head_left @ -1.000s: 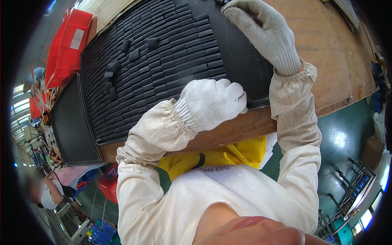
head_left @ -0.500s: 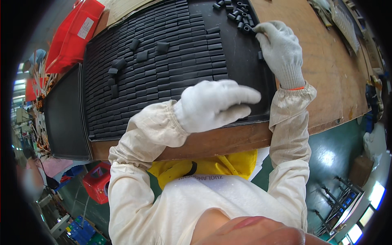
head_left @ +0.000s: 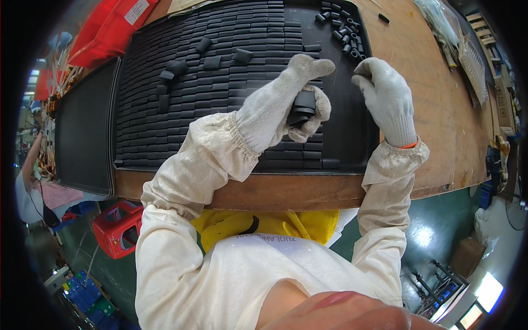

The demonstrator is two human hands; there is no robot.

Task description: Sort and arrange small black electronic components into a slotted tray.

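My left hand (head_left: 308, 82), in a white knit glove, is turned palm up over the tray's right part, its fingers curled round several short black tubes (head_left: 305, 100). The thumb points away to the right. My right hand (head_left: 388, 99), gloved too, hovers at the right rim of the black tray (head_left: 346, 146) with thumb and fingertips drawn together; anything between them is hidden. Just beyond those fingertips lies a loose heap of black tubes (head_left: 355, 38), some showing hollow ends. Tight rows of black tubes (head_left: 203, 121) cover most of the tray, with a few loose pieces (head_left: 212, 63) on top.
Another black tray (head_left: 85, 132) stands to the left, near a red bin (head_left: 107, 33). A single tube (head_left: 384, 18) lies on the wooden table (head_left: 434, 121) outside the tray. A red stool (head_left: 116, 228) is on the floor at left; part of another person shows beyond it.
My left hand has moved up and turned over, bringing the held tubes into sight. My right hand has drawn back slightly from the loose heap. The view has shifted a little.
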